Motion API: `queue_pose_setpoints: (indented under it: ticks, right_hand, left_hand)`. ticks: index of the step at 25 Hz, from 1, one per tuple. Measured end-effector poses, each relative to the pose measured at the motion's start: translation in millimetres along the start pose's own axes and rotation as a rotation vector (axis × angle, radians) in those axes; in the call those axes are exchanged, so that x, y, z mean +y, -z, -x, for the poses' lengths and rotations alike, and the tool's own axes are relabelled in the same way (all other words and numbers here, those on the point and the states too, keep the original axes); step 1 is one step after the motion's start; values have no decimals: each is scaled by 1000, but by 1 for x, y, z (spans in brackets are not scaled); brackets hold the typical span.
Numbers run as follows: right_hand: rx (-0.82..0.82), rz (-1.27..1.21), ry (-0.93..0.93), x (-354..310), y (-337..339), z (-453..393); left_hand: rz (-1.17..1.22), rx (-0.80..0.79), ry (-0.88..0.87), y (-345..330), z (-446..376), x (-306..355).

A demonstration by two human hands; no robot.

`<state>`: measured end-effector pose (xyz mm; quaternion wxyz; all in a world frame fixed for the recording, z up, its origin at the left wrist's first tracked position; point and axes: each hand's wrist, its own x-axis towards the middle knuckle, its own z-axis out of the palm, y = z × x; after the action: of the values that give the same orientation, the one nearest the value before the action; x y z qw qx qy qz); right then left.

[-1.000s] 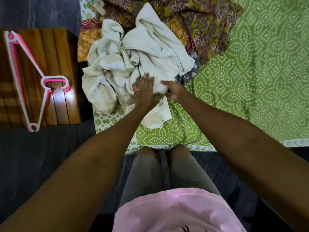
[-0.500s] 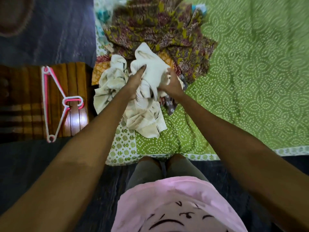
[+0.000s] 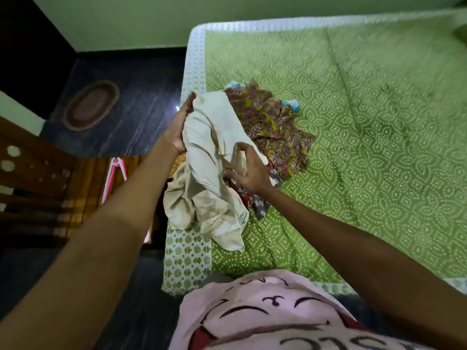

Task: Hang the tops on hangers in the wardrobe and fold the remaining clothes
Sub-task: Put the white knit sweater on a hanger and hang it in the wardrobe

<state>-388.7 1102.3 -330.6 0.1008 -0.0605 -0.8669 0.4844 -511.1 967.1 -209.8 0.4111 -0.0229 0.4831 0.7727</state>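
Head view: we are holding a cream ribbed top point(image 3: 209, 157) up over the near left corner of the bed, with its lower folds trailing down onto the green dotted bedspread point(image 3: 366, 137). Our left hand point(image 3: 178, 130) is cupping the garment's left edge, fingers reaching up along the cloth and the thumb tucked behind it. Our right hand point(image 3: 249, 173) is pinching a fold on the garment's right side, fingers curled into the fabric. Just behind the top, a brown and mustard floral garment point(image 3: 275, 127) is lying crumpled on the bedspread, and a grey printed piece point(image 3: 261, 204) is peeking out beneath our right wrist. A pink and white hanger point(image 3: 113, 173) is resting on a wooden bench point(image 3: 83, 178) beside the bed, mostly hidden by our left forearm. An oval mat point(image 3: 91, 106) is lying on the dark floor beyond; its material is probably woven, though blur is making that hard to tell.
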Motion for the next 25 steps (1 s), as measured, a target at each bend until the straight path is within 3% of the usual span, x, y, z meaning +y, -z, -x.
queue_pose_setpoints:
  ticks: [3, 5, 8, 9, 12, 13, 14, 17, 20, 23, 25]
  right_hand:
    - [-33, 183, 37, -6, -6, -12]
    - [76, 210, -99, -12, -6, -30]
    - [51, 265, -234, -13, 5, -50]
    - [52, 149, -260, -16, 11, -52]
    - [177, -443, -580, -24, 39, -60]
    - [173, -510, -645, -22, 49, -65]
    - [119, -463, -660, -28, 63, -67]
    - [-284, -273, -639, -48, 96, -66]
    - [-493, 16, -626, -66, 119, -74]
    - [-621, 310, -529, -78, 107, -83]
    - [-651, 257, -510, -66, 76, -83]
  left_hand:
    - [-34, -44, -88, -17, 8, 20]
    - [-49, -52, -107, -18, 15, 25]
    - [-87, 34, -101, -7, 24, 25]
    - [-109, 57, -92, -4, 28, 25]
    - [-289, 152, 6, 16, 34, 31]
    - [-371, 186, 61, 21, 38, 32]
    - [-432, 201, 123, 27, 42, 32]
    - [-499, 145, 255, 37, 64, 24]
    - [-482, 53, 391, 61, 77, 10]
    - [-575, 232, 461, 85, 69, -26]
    - [-734, 402, 294, 103, 60, -62]
